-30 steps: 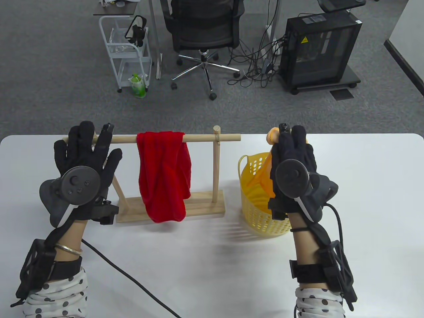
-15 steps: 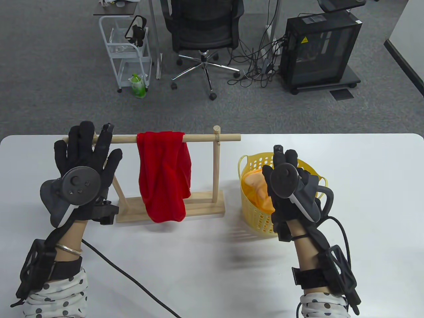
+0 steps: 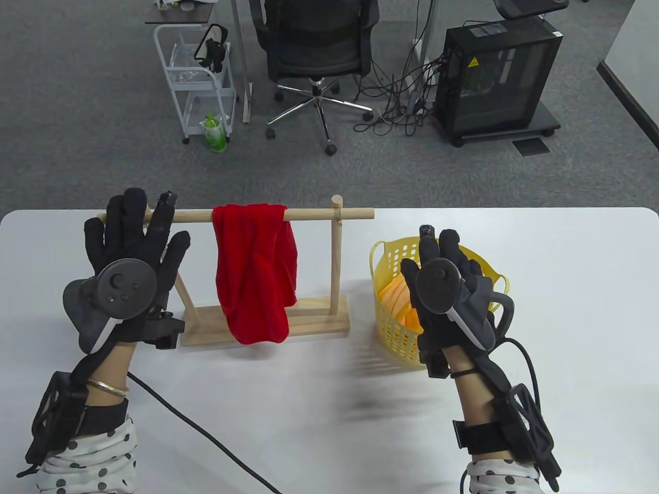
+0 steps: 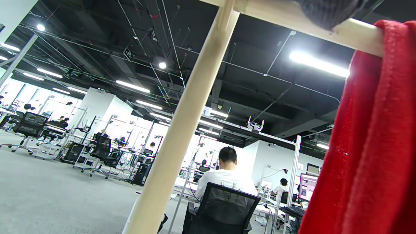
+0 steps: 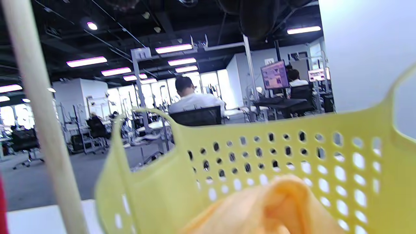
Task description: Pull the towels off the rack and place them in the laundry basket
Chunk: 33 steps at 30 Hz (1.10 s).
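- Left hand (image 3: 135, 257): fingers spread and straight, resting against the left end of the rack (image 3: 267, 272) rail, near the table's (image 3: 329, 411) far-left edge. Nothing pinched. In the left wrist view one fingertip lies on top of the rail, just left of the red towel.
- Right hand (image 3: 447, 288): above the basket (image 3: 394, 329), fingers straight and pointing away from the person, holding nothing. Whether it touches the basket or its contents, cannot tell.
- Red towel (image 3: 255, 272): draped over the middle of the rail, bunched, lower end hanging down to the rack's base plate.
- Orange towel (image 3: 396, 303): inside the basket, crumpled, below the rim; partly hidden by the right hand. The right wrist view shows it against the perforated wall.
- Basket: yellow, upright, just right of the rack's base, right-centre of the table, toward the far edge.
- Cable (image 3: 206, 437): black, runs from the left wrist to the near edge.
- Beyond the table: office chair (image 3: 314, 51), white cart (image 3: 198, 77), PC tower (image 3: 497, 77) on carpet.
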Each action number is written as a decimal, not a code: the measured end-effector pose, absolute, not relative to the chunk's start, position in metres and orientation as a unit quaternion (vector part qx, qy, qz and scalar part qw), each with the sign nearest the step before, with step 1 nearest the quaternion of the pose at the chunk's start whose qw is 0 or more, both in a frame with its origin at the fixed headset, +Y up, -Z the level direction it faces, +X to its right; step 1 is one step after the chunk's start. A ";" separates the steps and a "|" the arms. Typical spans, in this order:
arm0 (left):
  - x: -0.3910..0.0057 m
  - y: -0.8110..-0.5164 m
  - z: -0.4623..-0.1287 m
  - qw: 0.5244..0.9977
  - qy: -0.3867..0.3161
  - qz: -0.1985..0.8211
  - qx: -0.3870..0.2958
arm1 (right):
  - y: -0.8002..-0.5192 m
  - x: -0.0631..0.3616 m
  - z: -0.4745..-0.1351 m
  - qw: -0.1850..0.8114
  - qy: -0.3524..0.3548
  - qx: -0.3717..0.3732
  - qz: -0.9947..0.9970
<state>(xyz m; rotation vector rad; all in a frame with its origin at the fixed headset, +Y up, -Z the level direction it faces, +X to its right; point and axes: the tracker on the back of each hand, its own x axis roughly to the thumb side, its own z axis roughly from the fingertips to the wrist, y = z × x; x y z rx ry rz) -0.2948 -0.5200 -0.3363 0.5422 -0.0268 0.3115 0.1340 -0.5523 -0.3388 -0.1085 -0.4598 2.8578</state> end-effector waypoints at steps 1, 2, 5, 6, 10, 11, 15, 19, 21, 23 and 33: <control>-0.295 -0.520 -0.336 0.951 -0.013 0.154 0.267 | -0.548 0.129 -0.336 0.125 -0.181 -0.022 0.975; -0.295 -0.520 -0.336 0.951 -0.013 0.154 0.267 | -0.543 0.125 -0.334 0.128 -0.208 -0.009 0.970; -0.295 -0.520 -0.336 0.951 -0.013 0.153 0.268 | -0.530 0.109 -0.326 0.132 -0.258 0.023 0.957; -0.294 -0.520 -0.336 0.951 -0.013 0.153 0.268 | -0.524 0.102 -0.324 0.130 -0.270 0.033 0.953; -0.294 -0.520 -0.336 0.951 -0.013 0.153 0.267 | -0.504 0.076 -0.317 0.119 -0.304 0.069 0.943; -0.294 -0.520 -0.336 0.951 -0.013 0.153 0.267 | -0.499 0.068 -0.317 0.116 -0.310 0.078 0.940; -0.294 -0.521 -0.336 0.951 -0.013 0.153 0.267 | -0.487 0.039 -0.316 0.112 -0.319 0.106 0.935; -0.295 -0.521 -0.336 0.951 -0.013 0.153 0.267 | -0.481 0.008 -0.318 0.121 -0.319 0.133 0.931; -0.295 -0.521 -0.336 0.951 -0.014 0.152 0.268 | -0.481 -0.004 -0.319 0.130 -0.311 0.144 0.930; -0.295 -0.521 -0.335 0.951 -0.014 0.152 0.268 | -0.483 -0.017 -0.322 0.132 -0.304 0.152 0.931; -0.295 -0.522 -0.333 0.951 -0.016 0.150 0.269 | -0.495 -0.057 -0.333 0.138 -0.279 0.154 0.938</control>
